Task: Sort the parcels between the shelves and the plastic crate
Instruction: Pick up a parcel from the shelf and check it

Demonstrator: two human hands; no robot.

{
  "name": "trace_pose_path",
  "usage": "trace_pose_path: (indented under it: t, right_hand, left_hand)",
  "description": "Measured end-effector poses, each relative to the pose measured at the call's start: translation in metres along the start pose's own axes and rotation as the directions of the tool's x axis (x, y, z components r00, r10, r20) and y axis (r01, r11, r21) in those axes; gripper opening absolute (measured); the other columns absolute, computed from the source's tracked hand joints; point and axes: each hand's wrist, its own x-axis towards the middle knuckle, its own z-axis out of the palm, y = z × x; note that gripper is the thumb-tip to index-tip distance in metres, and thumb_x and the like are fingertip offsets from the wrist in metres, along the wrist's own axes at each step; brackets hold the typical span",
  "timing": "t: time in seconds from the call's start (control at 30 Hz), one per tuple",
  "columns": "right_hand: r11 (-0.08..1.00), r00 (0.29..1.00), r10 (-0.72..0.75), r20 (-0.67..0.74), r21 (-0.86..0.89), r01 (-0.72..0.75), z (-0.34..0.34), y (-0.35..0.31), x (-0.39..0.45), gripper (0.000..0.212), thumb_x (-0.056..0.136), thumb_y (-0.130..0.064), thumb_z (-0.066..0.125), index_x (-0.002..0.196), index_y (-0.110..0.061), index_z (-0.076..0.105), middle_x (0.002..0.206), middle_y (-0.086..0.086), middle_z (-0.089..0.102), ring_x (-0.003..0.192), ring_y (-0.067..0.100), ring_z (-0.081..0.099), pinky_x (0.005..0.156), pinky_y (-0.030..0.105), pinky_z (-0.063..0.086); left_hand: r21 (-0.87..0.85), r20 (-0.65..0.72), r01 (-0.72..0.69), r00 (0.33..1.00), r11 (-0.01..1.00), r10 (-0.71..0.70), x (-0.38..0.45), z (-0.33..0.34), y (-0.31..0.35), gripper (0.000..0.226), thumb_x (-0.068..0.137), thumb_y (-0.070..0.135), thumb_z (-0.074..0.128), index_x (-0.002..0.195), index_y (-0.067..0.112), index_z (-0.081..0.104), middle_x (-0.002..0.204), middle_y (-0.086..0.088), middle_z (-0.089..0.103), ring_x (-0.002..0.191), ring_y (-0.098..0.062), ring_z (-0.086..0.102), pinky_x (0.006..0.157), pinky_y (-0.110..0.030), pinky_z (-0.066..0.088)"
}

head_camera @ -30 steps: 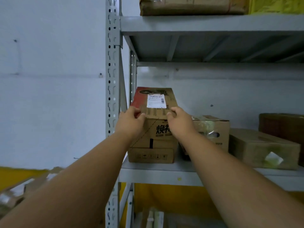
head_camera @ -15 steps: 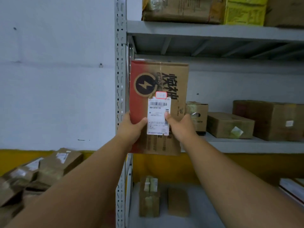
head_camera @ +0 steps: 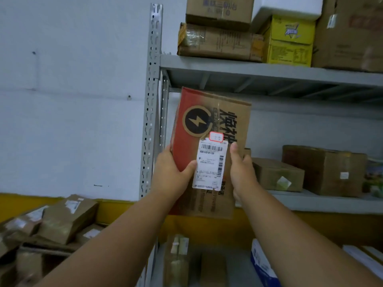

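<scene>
Cardboard parcel (head_camera: 209,129), flat oblong, white label, gripped by both hands (head_camera: 207,175)

Red-and-brown parcel (head_camera: 209,146) flashing a black circle with yellow lightning bolt, white barcode label (head_camera: 210,164); yellow box (head_camera: 290,41) above, grey shelf (head_camera: 269,74).

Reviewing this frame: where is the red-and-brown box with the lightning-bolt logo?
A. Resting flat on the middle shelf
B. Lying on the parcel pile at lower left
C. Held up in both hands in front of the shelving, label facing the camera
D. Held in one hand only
C: the left hand and right hand each grip a side of the box, and its white shipping label faces the camera.
</scene>
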Motion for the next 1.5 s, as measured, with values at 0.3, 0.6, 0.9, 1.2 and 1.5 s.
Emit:
trace_pose_path:
  t: [0.3, 0.6, 0.9, 1.2, 1.5]
  right_hand:
    - [0.917, 0.971, 0.236, 0.043, 0.320, -0.238, -0.020, 0.034, 0.007, 0.076, 0.088, -0.084, 0.031, 0.114, -0.021, 0.067, 0.099, 0.011, 0.073, 0.098, 0.032, 0.067, 0.100, 0.057, 0.050]
    - [0.863, 0.963, 0.204, 0.178, 0.432, -0.262, -0.004, 0.049, -0.007, 0.097, 0.061, -0.095, 0.048, 0.129, -0.029, 0.066, 0.122, 0.012, 0.072, 0.115, 0.036, 0.065, 0.102, 0.061, 0.047]
    - [0.950, 0.962, -0.268, 0.057, 0.180, 0.254, 0.013, 0.027, -0.036, 0.042, 0.088, -0.063, 0.047, 0.112, -0.030, 0.060, 0.102, -0.011, 0.071, 0.099, 0.010, 0.068, 0.071, 0.017, 0.052]
    - [0.861, 0.879, -0.458, 0.132, -0.178, 0.476, 0.024, 0.050, -0.057, 0.084, 0.073, -0.071, 0.068, 0.142, -0.041, 0.031, 0.133, -0.014, 0.055, 0.111, -0.018, 0.051, 0.080, 0.001, 0.045]
    - [0.501, 0.765, -0.575, 0.290, -0.615, 0.609, 0.041, -0.013, -0.075, 0.094, 0.089, -0.072, 0.049, 0.160, -0.033, 0.001, 0.169, -0.014, 0.000, 0.155, 0.008, -0.001, 0.123, 0.036, 0.007]
  left_hand:
    - [0.469, -0.052, -0.123, 0.985, 0.875, 0.167, -0.050, 0.018, 0.024, 0.094, 0.089, 0.066, 0.052, 0.157, 0.022, 0.004, 0.157, -0.004, 0.029, 0.143, -0.024, 0.031, 0.118, -0.044, 0.033]
    - [0.502, -0.011, -0.219, 0.966, 0.837, 0.259, -0.052, -0.006, 0.014, 0.095, 0.089, 0.068, 0.052, 0.158, 0.023, 0.005, 0.159, 0.000, 0.026, 0.146, -0.021, 0.027, 0.119, -0.041, 0.028]
    - [0.157, -0.012, -0.073, 0.997, 0.985, 0.076, -0.021, -0.039, -0.017, 0.077, 0.075, 0.044, 0.084, 0.136, 0.034, 0.038, 0.130, 0.012, 0.057, 0.122, -0.014, 0.057, 0.097, -0.036, 0.055]
    - [-0.060, 0.005, 0.030, 1.000, 0.998, -0.029, -0.014, -0.041, -0.052, 0.060, 0.075, 0.025, 0.086, 0.122, 0.033, 0.050, 0.102, 0.024, 0.064, 0.098, -0.003, 0.062, 0.067, -0.009, 0.045]
    - [-0.512, 0.190, 0.265, 0.963, 0.817, -0.194, 0.006, -0.039, -0.056, 0.052, 0.083, 0.006, 0.078, 0.124, 0.030, 0.057, 0.118, 0.012, 0.070, 0.108, -0.007, 0.061, 0.100, -0.041, 0.047]
